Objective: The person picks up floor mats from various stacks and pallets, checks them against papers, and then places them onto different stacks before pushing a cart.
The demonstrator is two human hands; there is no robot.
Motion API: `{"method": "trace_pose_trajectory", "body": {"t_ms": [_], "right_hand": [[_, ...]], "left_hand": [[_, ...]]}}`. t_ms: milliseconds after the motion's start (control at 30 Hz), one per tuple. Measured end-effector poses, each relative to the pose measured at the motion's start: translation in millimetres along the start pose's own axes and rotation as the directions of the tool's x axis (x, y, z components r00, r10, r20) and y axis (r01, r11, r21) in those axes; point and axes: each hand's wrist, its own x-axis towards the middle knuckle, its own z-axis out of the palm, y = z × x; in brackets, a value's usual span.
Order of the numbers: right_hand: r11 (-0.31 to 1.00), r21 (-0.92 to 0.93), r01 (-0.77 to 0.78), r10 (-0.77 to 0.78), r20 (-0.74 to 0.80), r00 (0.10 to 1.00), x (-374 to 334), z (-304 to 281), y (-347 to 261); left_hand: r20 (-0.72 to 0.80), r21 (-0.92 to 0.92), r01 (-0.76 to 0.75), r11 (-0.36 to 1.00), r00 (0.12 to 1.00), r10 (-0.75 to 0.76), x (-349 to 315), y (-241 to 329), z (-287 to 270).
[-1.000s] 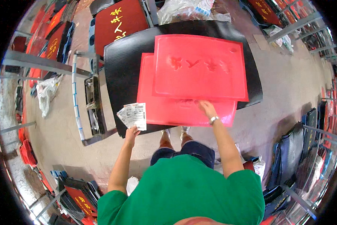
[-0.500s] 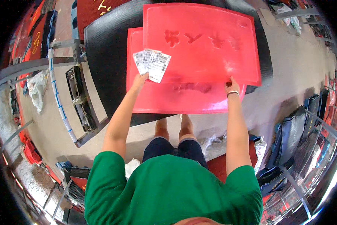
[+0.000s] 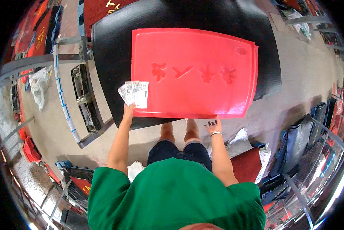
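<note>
Red mat (image 3: 195, 96), one: lies flat on a black sheet (image 3: 187, 17), in front of the person; a thin strip of a like red layer (image 3: 256, 63) shows along its right side.
Step in hand, as judged: squaring the mat over that layer.
Next move, as judged: would call for the right fingers to close on the near edge, should more adjusting be needed, and for the left to keep its grip.
Left hand (image 3: 129, 110): fingers clamped on a fan of labels (image 3: 136, 94), held over the mat's near left corner.
Right hand (image 3: 214, 127): fingers spread apart at the near edge, gripping nothing visible; whether a fingertip touches, cannot tell. Wears a pale wristband (image 3: 216, 133).
Materials: mat glossy, apparently rubber or plastic, oblong, rounded border, relief characters and a small oval in one corner. Sheet black, smooth, dull-shining, larger than the mat, edges seemingly bowed by the lens. Labels thin, white, oblong, printed, probably paper.
Nearby: grey metal frame (image 3: 67, 57); crumpled white bag (image 3: 40, 90); ribbed dark-red mat (image 3: 245, 165).
</note>
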Motion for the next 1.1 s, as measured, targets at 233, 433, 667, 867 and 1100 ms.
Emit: {"method": "trace_pose_trajectory", "body": {"t_ms": [233,433,667,867,1100], "right_hand": [[0.673,-0.207,0.71,-0.671,0.233,0.703,-51.2,34.0,-83.5],[0.185,-0.532,0.826,-0.829,0.367,0.422,16.6,49.0,-213.9],[-0.422,-0.447,0.788,0.007,0.868,0.496,-185.3,212.9,-56.4],[-0.502,-0.419,0.756,0.13,0.828,0.546,-135.9,206.1,-21.4],[0.557,-0.64,0.529,-0.089,0.588,0.804,-120.2,73.8,-44.9]], "left_hand": [[0.455,0.04,0.19,0.981,0.871,-0.187,-10.7,2.0,12.2],[0.526,-0.17,0.192,0.967,0.847,-0.076,-68.8,4.5,93.5],[0.348,-0.107,-0.102,0.989,0.928,0.133,-73.7,3.5,109.2],[0.438,-0.138,0.129,0.982,0.897,-0.056,-75.3,9.0,103.9],[0.539,0.067,0.017,0.998,0.841,-0.051,-58.1,19.8,80.5]]}}
